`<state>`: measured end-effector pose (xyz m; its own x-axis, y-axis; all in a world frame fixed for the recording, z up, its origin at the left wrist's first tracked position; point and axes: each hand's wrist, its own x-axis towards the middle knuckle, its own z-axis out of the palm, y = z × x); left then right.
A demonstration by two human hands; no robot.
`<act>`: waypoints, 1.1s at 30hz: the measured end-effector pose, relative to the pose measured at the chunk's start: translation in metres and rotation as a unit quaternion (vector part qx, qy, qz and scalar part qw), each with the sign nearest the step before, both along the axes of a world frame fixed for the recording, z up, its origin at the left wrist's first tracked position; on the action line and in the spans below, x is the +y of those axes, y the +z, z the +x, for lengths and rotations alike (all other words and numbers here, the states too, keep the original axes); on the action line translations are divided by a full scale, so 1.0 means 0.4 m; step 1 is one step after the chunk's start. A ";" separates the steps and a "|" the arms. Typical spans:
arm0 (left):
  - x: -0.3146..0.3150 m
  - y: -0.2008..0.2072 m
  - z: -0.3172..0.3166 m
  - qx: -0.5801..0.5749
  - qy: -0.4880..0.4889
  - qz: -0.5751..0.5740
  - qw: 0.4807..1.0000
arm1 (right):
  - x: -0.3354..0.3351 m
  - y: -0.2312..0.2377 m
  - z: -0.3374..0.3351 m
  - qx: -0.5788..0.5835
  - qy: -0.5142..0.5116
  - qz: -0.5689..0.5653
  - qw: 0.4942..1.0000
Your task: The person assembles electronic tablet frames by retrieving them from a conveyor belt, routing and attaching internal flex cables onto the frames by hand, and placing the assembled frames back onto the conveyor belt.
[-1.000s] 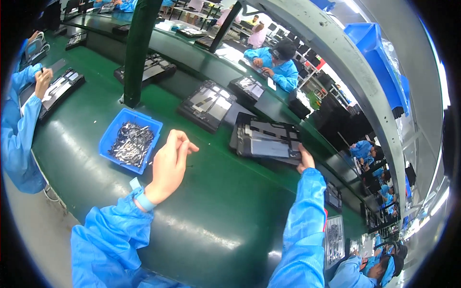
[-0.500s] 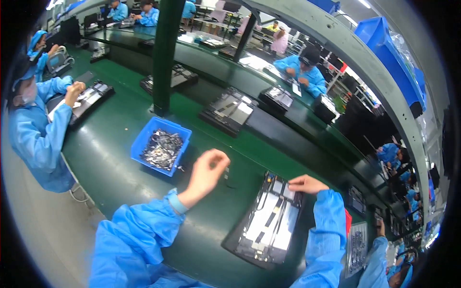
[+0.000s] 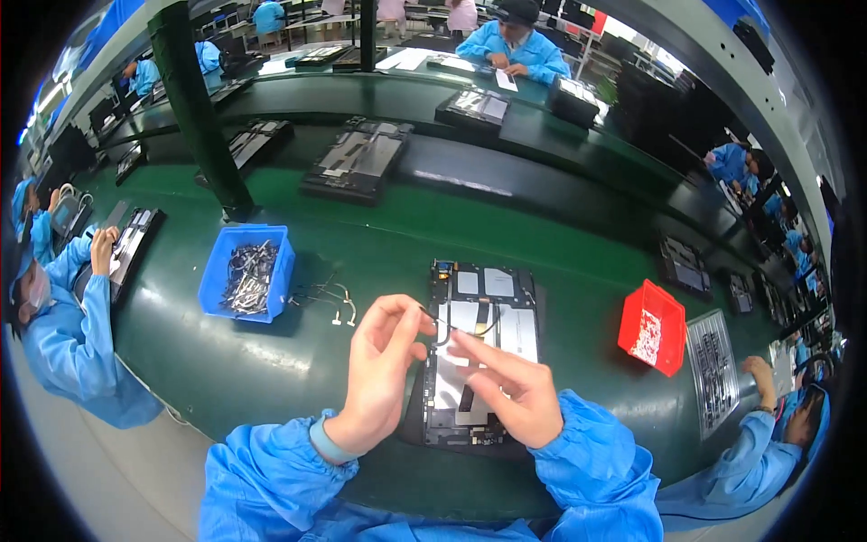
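An opened tablet-like device (image 3: 521, 336) lies in front of me, its silver plates, black frame and inner cables exposed. Over its left side my left hand (image 3: 381, 375) pinches a thin black cable (image 3: 490, 327) between thumb and fingertips. My right hand (image 3: 515, 393) comes in from the other side, its fingertips closed at the same cable, which curves above the device; the exact grip is partly hidden. To the left, a blue bin (image 3: 209, 287) holds a heap of small cables and metal pieces. Several thin cables with white connectors (image 3: 337, 321) lie on the table beside it.
At the right are a red bin (image 3: 675, 336) of small white pieces and a clear tray (image 3: 720, 397) of dark parts. A dark green post (image 3: 200, 126) rises behind the blue bin. More opened devices (image 3: 358, 161) stand on the far ledge. Co-workers (image 3: 77, 348) sit on both sides.
My view has turned right. My left hand has come from near the blue bin to the device; my right hand has left its upper corner. Both now meet at the black cable.
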<state>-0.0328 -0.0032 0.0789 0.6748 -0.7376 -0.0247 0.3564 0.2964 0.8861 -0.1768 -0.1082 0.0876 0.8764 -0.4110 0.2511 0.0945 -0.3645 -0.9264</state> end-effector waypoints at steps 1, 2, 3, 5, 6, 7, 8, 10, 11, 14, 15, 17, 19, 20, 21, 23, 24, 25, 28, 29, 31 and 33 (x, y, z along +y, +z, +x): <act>0.000 -0.005 -0.013 0.019 -0.026 -0.016 0.999 | -0.005 -0.010 -0.006 -0.031 -0.010 -0.014 0.999; 0.000 -0.011 -0.024 0.038 -0.052 -0.032 0.997 | -0.008 -0.015 -0.010 -0.032 -0.015 -0.009 0.999; 0.003 -0.019 -0.032 0.041 -0.073 -0.035 0.996 | -0.013 -0.018 -0.013 -0.052 -0.042 0.084 0.994; 0.008 -0.028 -0.052 0.040 -0.067 -0.049 0.996 | -0.022 -0.020 -0.012 -0.079 -0.065 0.206 0.973; 0.009 -0.032 -0.060 0.041 -0.059 -0.067 0.995 | -0.025 -0.015 -0.014 -0.082 -0.068 0.209 0.972; 0.015 -0.039 -0.059 0.051 -0.071 -0.071 0.994 | -0.023 -0.008 -0.015 -0.049 -0.066 0.235 0.968; 0.016 -0.044 -0.059 0.049 -0.074 -0.067 0.994 | -0.021 -0.007 -0.016 -0.017 -0.062 0.262 0.963; 0.014 -0.053 -0.060 0.090 -0.101 -0.095 0.986 | -0.014 -0.022 -0.011 -0.046 -0.058 0.244 0.967; 0.012 -0.058 -0.061 0.090 -0.103 -0.092 0.986 | -0.014 -0.029 -0.009 -0.081 -0.066 0.192 0.976; 0.011 -0.072 -0.062 0.152 -0.139 -0.123 0.971 | -0.024 -0.027 -0.008 -0.099 -0.075 0.137 0.983; 0.013 -0.078 -0.064 0.157 -0.155 -0.117 0.968 | -0.028 -0.024 -0.008 -0.082 -0.074 0.131 0.985; 0.017 -0.080 -0.062 0.163 -0.170 -0.111 0.965 | -0.030 -0.024 -0.012 -0.076 -0.063 0.188 0.977; 0.018 -0.076 -0.047 0.142 -0.256 -0.063 0.954 | -0.031 -0.017 -0.013 -0.082 -0.069 0.236 0.966; 0.015 -0.073 -0.034 0.145 -0.256 -0.062 0.954 | -0.042 -0.013 -0.019 -0.079 -0.071 0.237 0.966; 0.010 -0.066 -0.017 0.106 -0.316 -0.022 0.943 | -0.058 -0.009 -0.030 -0.052 -0.067 0.121 0.989; 0.015 -0.049 -0.019 0.053 -0.355 0.035 0.933 | -0.060 0.022 -0.033 0.006 -0.059 -0.026 0.998; 0.016 -0.042 -0.026 0.055 -0.354 0.037 0.933 | -0.062 0.019 -0.032 0.007 -0.058 -0.024 0.998; 0.016 -0.034 -0.031 -0.040 -0.351 0.072 0.933 | -0.064 0.018 -0.034 0.013 -0.046 -0.065 0.997; 0.017 -0.040 -0.038 -0.147 -0.332 0.082 0.928 | -0.058 0.022 -0.034 0.025 -0.048 -0.109 0.993; 0.018 -0.026 -0.036 -0.216 -0.334 0.092 0.913 | -0.060 0.022 -0.035 0.024 -0.035 -0.130 0.991; 0.018 -0.011 -0.032 -0.284 -0.333 0.102 0.893 | -0.061 0.022 -0.033 0.023 -0.022 -0.149 0.988; 0.021 -0.004 -0.029 -0.303 -0.326 0.090 0.891 | -0.054 0.025 -0.026 0.011 -0.020 -0.123 0.992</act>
<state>-0.0445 0.0051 0.0773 0.0339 -0.9986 0.0415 -0.1601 0.0356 0.9865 -0.1870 -0.1296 0.0975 0.8667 -0.3741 0.3300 0.0570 -0.5829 -0.8105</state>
